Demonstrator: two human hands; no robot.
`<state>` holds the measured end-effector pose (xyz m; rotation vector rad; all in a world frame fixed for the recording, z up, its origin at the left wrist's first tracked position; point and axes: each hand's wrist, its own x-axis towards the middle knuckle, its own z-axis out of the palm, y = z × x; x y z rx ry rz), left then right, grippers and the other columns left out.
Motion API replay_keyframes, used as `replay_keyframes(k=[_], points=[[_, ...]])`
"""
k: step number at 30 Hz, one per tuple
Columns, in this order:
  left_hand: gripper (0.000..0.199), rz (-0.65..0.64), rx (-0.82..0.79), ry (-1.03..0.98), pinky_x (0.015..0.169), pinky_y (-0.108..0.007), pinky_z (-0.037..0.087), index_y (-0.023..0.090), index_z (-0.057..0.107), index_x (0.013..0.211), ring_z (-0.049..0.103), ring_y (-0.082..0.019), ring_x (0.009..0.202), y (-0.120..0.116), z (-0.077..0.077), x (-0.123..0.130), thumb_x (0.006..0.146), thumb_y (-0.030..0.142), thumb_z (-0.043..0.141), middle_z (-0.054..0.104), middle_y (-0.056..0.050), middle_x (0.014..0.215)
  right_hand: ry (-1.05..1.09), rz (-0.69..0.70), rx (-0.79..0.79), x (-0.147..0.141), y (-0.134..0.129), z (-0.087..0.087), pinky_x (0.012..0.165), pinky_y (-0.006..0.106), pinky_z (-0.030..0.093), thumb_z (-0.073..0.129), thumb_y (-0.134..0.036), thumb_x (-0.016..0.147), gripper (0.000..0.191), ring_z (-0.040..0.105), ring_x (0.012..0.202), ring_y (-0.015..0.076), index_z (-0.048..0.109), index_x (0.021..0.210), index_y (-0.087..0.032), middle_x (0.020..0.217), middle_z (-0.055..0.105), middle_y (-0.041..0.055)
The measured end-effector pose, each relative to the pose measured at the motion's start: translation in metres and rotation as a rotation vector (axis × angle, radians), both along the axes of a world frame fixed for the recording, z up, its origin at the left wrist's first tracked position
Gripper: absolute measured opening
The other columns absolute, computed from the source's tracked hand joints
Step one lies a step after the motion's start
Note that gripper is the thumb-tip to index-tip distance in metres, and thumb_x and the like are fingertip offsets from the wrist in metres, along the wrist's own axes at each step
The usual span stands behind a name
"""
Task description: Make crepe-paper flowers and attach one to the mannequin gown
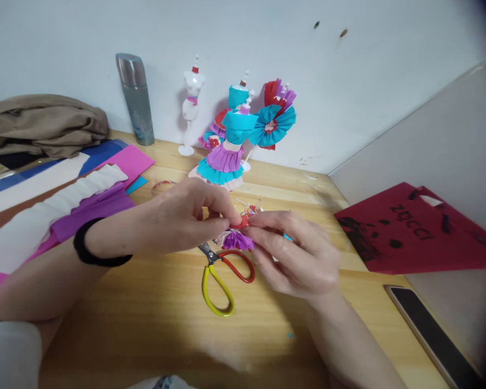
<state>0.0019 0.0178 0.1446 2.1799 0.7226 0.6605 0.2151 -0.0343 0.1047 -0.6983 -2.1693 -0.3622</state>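
Evidently we pinch the small purple-and-red pleated crepe-paper rosette (238, 235) (light, soft, tearable) between left hand (186, 216) and right hand (297, 254), gripping its gathered centre.

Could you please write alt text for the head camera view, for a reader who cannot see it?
Two bare hands, left hand and right hand, pinch a small red and purple pleated paper piece above a wooden table. Yellow- and red-handled scissors lie beneath; miniature mannequins in paper dresses stand behind.
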Motion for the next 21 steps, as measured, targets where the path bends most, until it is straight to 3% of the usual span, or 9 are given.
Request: replay_keyframes(k=[5, 12, 18, 21], points=[[0.024, -0.074, 0.009, -0.017, 0.068, -0.025, 0.052, 0.017, 0.073, 0.091, 0.065, -0.015, 0.076, 0.001, -0.004, -0.007, 0.082, 0.013, 0.052, 0.074, -0.005, 0.087, -0.01, -0.018, 0.025, 0.001, 0.0, 0.002, 0.054, 0.028, 0.056, 0.062, -0.009, 0.086, 0.017, 0.068, 0.071, 0.0176, 0.067, 0.095, -0.023, 0.086, 0.071, 0.0075], [0.025, -0.062, 0.08, 0.031, 0.072, -0.025, 0.05, 0.022, 0.072, 0.088, 0.062, -0.014, 0.079, -0.006, 0.003, -0.011, 0.086, 0.016, 0.048, 0.073, -0.002, 0.089, 0.0, -0.023, 0.02, 0.001, -0.001, 0.003, 0.056, 0.029, 0.057, 0.063, -0.009, 0.085, 0.017, 0.068, 0.072, 0.0182, 0.069, 0.095, -0.022, 0.087, 0.071, 0.0077], [0.008, -0.066, 0.149, 0.026, 0.066, -0.024, 0.047, 0.023, 0.069, 0.086, 0.061, -0.015, 0.08, -0.014, 0.011, -0.011, 0.083, 0.025, 0.062, 0.069, -0.003, 0.089, 0.085, -0.037, -0.022, -0.003, -0.003, 0.001, 0.056, 0.029, 0.055, 0.064, -0.007, 0.084, 0.017, 0.067, 0.07, 0.0179, 0.069, 0.095, -0.019, 0.087, 0.07, 0.0089], [0.013, -0.029, 0.159, 0.071, 0.061, -0.025, 0.043, 0.02, 0.069, 0.083, 0.058, -0.014, 0.076, -0.016, 0.009, -0.007, 0.077, 0.031, 0.072, 0.068, -0.003, 0.088, 0.182, -0.056, -0.078, -0.008, -0.005, 0.0, 0.053, 0.029, 0.052, 0.063, -0.008, 0.085, 0.018, 0.066, 0.068, 0.0173, 0.07, 0.095, -0.021, 0.086, 0.07, 0.0075]])
